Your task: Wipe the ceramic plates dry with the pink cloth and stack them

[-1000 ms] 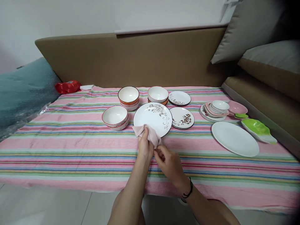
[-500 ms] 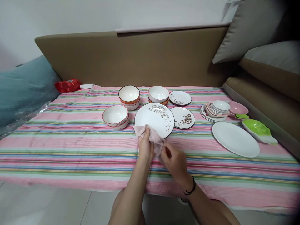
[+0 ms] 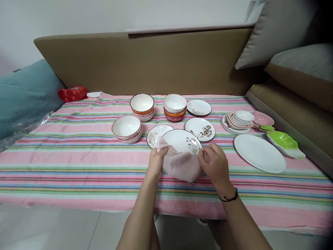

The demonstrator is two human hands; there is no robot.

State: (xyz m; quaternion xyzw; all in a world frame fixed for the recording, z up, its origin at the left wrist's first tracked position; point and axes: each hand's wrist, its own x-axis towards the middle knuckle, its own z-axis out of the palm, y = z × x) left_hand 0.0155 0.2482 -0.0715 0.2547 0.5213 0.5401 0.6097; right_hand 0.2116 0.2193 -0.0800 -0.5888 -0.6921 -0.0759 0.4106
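A white plate (image 3: pixel 179 139) with a dark rim and a grey flower print is held above the striped cover. A pale pink cloth (image 3: pixel 182 166) drapes over its near part and hides that edge. My left hand (image 3: pixel 156 162) is closed on the plate's left side, with the cloth between thumb and rim. On the other side, my right hand (image 3: pixel 215 166) pinches the cloth's right end close to the plate's rim. Just behind the held plate lies another flowered plate (image 3: pixel 154 133), partly covered by it and the cloth.
Beyond stand a red-rimmed bowl (image 3: pixel 127 127) and stacked bowls (image 3: pixel 142 103), (image 3: pixel 175 103). Flowered plates (image 3: pixel 199 126) lie right of them. Further right are small stacked dishes (image 3: pixel 243 118), a white oval plate (image 3: pixel 260 154) and a green leaf-shaped dish (image 3: pixel 284 141). A sofa back (image 3: pixel 145 62) rises behind.
The held plate has come nearer and lower, uncovering the flowered plate behind it. My right hand has moved right, spreading the bunched cloth across the plate's near side.
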